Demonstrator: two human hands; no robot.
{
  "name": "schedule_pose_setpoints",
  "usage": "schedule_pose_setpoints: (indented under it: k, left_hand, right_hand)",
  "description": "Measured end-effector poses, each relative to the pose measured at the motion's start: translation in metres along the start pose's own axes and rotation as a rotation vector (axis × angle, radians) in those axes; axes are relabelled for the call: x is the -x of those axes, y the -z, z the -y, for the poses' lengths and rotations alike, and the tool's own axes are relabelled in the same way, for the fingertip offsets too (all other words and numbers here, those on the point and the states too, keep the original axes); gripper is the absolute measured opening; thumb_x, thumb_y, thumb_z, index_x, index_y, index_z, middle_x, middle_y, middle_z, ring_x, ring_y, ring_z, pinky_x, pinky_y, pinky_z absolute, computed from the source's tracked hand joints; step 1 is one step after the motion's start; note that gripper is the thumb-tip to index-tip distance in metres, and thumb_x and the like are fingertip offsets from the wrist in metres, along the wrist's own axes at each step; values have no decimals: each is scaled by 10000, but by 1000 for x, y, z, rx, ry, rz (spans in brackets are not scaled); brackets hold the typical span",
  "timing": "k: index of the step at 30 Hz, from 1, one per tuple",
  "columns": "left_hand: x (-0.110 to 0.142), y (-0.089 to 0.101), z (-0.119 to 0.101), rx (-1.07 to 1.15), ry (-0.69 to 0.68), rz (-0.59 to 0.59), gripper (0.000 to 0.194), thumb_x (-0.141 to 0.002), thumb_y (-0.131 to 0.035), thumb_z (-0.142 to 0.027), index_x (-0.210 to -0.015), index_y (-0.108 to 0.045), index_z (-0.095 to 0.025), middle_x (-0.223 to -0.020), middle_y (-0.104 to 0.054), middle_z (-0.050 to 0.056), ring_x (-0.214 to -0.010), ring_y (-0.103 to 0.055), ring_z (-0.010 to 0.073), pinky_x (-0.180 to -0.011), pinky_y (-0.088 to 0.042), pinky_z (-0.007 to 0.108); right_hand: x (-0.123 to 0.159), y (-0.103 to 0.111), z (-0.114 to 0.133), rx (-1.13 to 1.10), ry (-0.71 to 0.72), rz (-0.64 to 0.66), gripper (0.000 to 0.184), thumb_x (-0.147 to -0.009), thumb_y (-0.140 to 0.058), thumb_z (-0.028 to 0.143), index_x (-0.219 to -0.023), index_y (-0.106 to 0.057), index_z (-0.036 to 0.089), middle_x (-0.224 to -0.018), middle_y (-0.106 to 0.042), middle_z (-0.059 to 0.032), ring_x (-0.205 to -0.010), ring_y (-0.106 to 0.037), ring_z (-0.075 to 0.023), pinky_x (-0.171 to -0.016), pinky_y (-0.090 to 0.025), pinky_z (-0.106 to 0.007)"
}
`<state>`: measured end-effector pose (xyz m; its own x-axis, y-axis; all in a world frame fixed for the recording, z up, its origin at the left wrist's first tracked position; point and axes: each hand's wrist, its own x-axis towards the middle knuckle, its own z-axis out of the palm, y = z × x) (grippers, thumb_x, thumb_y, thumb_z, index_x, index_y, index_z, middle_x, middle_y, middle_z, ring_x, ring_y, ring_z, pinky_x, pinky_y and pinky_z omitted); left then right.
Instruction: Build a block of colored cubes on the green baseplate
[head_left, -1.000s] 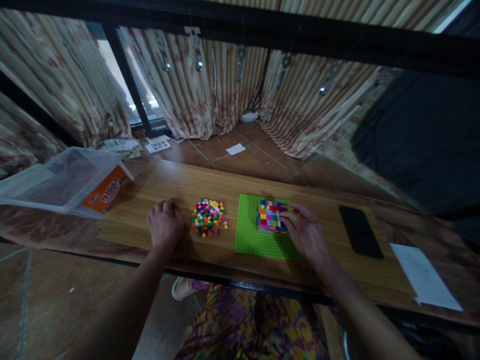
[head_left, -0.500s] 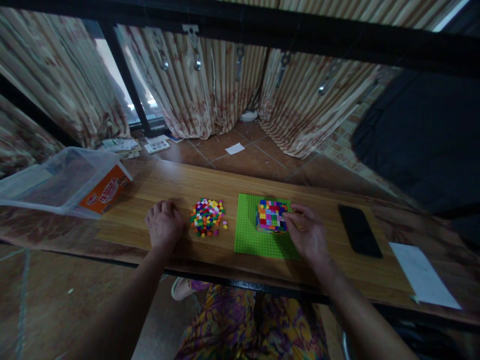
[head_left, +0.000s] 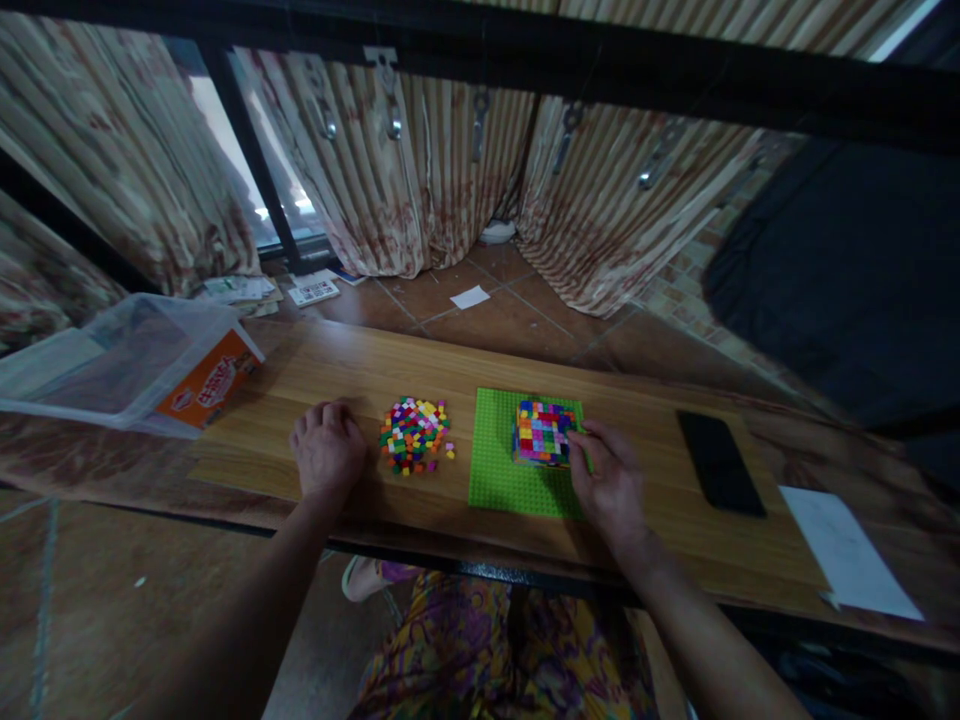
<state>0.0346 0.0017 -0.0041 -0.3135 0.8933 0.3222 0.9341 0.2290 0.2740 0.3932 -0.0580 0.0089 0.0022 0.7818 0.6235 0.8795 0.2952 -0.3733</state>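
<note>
A green baseplate (head_left: 499,470) lies on the wooden table (head_left: 420,365). On its far right part stands a multicoloured block of small bricks (head_left: 541,432). My right hand (head_left: 611,480) rests at the block's right side, fingers curled against it. A loose pile of small coloured bricks (head_left: 415,432) lies left of the plate. My left hand (head_left: 328,448) rests on the table just left of that pile, fingers curled into a loose fist, with nothing visible in it.
A clear plastic bin (head_left: 112,360) with an orange label lies tipped at the table's left end. A black phone (head_left: 720,462) and a white sheet of paper (head_left: 847,550) lie to the right. Curtains and a tiled floor are beyond the table.
My right hand has slid a little left and toward me along the block's right side. My left hand has stayed put.
</note>
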Motion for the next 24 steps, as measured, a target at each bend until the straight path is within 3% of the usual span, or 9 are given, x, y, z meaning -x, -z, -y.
schedule_pose_setpoints:
  k: [7, 11, 15, 17, 24]
  left_hand:
    - [0, 1, 0, -13, -14, -4, 314, -865, -386, -265, -1050, -619, -164, -1095, -607, 129, -1034, -510, 292, -910, -387, 426]
    - [0, 0, 0, -16, -16, 1, 314, -870, -381, -266, -1048, -618, -162, -1086, -603, 135, -1033, -509, 295, -904, -384, 429]
    - [0, 0, 0, -4, -17, -3, 313, -873, -386, -267, -1063, -615, -170, -1095, -597, 133, -1047, -504, 296, -900, -382, 426]
    - [0, 0, 0, -8, -16, 3, 310, -871, -391, -265, -1063, -617, -171, -1095, -596, 135, -1046, -502, 299, -896, -382, 429]
    - [1, 0, 0, -8, -7, 12, 318, -878, -396, -251, -1092, -616, -170, -1089, -593, 139, -1049, -500, 282, -914, -374, 418]
  right_hand:
    - [1, -1, 1, 13, 15, 13, 206, -921, -486, 238, -988, -679, 213, -1060, -642, -98, -1013, -599, -218, -906, -519, -417]
    - [0, 8, 7, -41, -56, -4, 226, -924, -484, 249, -1058, -661, 208, -1098, -637, -104, -1033, -596, -221, -907, -512, -417]
    - [11, 21, 29, -116, -190, -166, 225, -909, -513, 254, -1087, -637, 194, -983, -661, -91, -918, -629, -206, -816, -538, -376]
    - [22, 22, 47, -152, -234, -178, 188, -908, -516, 257, -1023, -653, 202, -944, -669, -79, -894, -638, -202, -798, -540, -364]
    - [55, 0, 114, -404, -192, 214, 221, -924, -470, 220, -1009, -668, 265, -958, -692, -55, -910, -659, -202, -786, -551, -342]
